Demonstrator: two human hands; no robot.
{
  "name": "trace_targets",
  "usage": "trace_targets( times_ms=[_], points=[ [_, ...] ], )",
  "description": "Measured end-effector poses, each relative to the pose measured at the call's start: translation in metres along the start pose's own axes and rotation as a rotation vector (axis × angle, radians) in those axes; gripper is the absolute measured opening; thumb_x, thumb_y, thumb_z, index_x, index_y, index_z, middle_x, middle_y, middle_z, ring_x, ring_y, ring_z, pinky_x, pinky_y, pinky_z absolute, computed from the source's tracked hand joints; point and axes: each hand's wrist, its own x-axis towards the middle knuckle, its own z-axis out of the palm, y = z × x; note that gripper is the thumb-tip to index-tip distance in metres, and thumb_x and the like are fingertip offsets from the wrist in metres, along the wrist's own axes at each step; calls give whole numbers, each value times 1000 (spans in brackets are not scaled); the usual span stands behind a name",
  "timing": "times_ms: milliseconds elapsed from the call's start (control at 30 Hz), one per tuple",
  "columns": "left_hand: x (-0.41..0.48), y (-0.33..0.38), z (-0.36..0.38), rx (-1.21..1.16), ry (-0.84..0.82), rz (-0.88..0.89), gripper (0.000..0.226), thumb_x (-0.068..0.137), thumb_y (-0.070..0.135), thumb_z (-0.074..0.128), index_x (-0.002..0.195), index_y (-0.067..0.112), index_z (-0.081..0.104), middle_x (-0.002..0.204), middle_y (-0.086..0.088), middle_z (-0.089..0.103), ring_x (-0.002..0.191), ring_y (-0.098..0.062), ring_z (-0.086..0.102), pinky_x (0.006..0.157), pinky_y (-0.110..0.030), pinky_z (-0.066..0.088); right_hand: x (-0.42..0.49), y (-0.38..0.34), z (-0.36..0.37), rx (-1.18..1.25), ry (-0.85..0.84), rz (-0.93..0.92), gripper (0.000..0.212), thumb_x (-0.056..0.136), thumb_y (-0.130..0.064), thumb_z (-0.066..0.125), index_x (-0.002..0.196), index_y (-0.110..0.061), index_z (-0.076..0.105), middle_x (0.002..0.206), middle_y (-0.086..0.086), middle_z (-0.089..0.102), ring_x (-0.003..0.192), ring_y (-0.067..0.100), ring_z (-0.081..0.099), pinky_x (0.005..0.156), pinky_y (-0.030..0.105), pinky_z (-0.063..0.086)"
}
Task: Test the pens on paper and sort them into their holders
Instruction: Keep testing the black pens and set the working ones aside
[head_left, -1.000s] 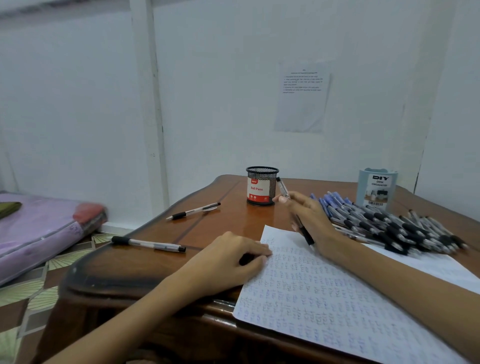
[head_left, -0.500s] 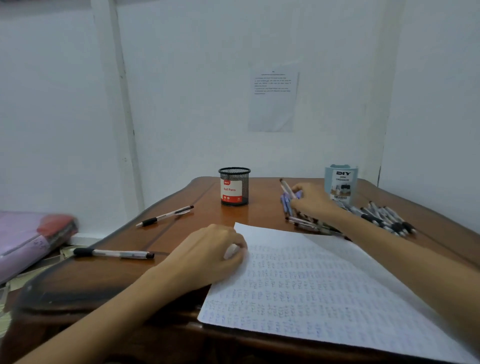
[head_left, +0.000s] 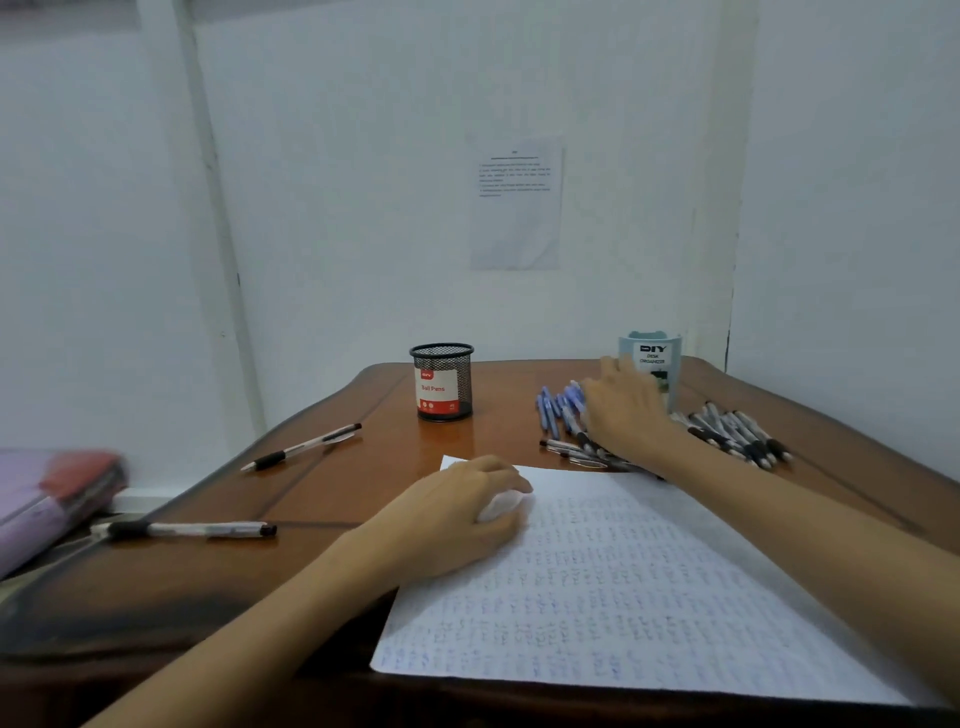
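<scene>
A white sheet of paper (head_left: 649, 587) covered in small pen marks lies on the near right of the wooden table (head_left: 363, 467). My left hand (head_left: 457, 514) rests on its top left corner with loosely curled fingers and holds nothing. My right hand (head_left: 626, 410) lies stretched over a pile of blue and black pens (head_left: 737, 434), fingertips close to the pale blue DIY holder (head_left: 652, 358); no pen shows in it. A black mesh holder (head_left: 442, 382) with a red label stands at the back middle.
Two loose black-grip pens lie on the table's left part, one pen (head_left: 301, 447) farther back and another pen (head_left: 192, 530) near the left edge. A purple and red mattress (head_left: 47, 499) sits on the floor at left. White walls close the back and right.
My right hand moved from the paper's top edge, where it held a pen upright, back onto the pen pile by the blue holder; that pen is no longer seen. The left hand stayed.
</scene>
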Motion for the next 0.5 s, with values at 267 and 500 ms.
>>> trace_targets(
  times_ms=[267,500],
  points=[
    [-58,-55,-49,54,190,-184,32,87,35,41,104,23,66,98,12,62,89,-3,54,82,-19,43,14,-102,-44,653,-62,-302,27,90,-25,49,114,-23,62,103,4,54,113,23,44,85,31,37],
    [-145,-118,-83,-32,472,-571,14,85,17,51,85,20,64,79,9,61,75,-7,55,64,-18,41,-25,-200,-73,960,-229,-735,42,90,-49,52,130,-37,49,115,3,48,112,15,33,93,35,34]
  ],
)
